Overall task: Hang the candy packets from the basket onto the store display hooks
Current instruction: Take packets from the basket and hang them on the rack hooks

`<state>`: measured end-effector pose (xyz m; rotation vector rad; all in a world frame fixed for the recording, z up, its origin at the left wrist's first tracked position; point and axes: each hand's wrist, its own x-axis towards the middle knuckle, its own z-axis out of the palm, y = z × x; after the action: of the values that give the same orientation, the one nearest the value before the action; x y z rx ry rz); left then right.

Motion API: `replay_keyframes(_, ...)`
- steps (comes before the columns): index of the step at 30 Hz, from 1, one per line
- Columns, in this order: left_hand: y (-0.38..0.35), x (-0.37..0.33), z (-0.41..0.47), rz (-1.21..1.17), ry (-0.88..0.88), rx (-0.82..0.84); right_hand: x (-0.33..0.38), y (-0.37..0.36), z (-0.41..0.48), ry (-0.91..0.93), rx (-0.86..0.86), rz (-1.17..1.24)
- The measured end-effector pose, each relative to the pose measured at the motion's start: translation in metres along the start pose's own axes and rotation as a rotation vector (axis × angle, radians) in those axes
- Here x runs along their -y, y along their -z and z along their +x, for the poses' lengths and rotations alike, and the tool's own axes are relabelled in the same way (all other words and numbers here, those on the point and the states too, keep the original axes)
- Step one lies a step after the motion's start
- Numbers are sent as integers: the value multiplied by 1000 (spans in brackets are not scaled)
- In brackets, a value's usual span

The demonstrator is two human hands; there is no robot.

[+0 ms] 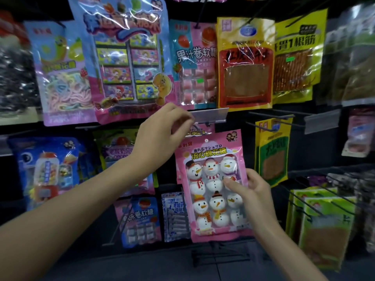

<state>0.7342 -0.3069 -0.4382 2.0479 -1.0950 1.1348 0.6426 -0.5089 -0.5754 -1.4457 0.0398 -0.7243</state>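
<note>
A pink packet of snowman marshmallows (211,185) stands upright in front of the display, its top hole just below a hook with a clear price-tag holder (210,115). My right hand (251,191) grips the packet's right edge, thumb pressed on its front. My left hand (162,136) is raised to the hook's front end, and its fingertips pinch the left end of the tag holder. Behind the packet's top, another packet of the same pink kind (200,133) hangs on that hook. The basket is out of view.
Snack packets hang all around: a big pink and blue candy bag (125,57) upper left, a yellow-red packet (244,63) above, green-yellow packets (273,155) to the right. Bare black hooks (269,115) jut out at right. Green packets (324,226) fill the lower right.
</note>
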Motion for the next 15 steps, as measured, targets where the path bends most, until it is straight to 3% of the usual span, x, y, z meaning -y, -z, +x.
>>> replay_keyframes(6,7,-7,0,-208,179,43,-1,-10,1,6,6,7)
replay_keyframes(15,5,-9,-9,-298,227,31,1,-12,3,13,35,-16)
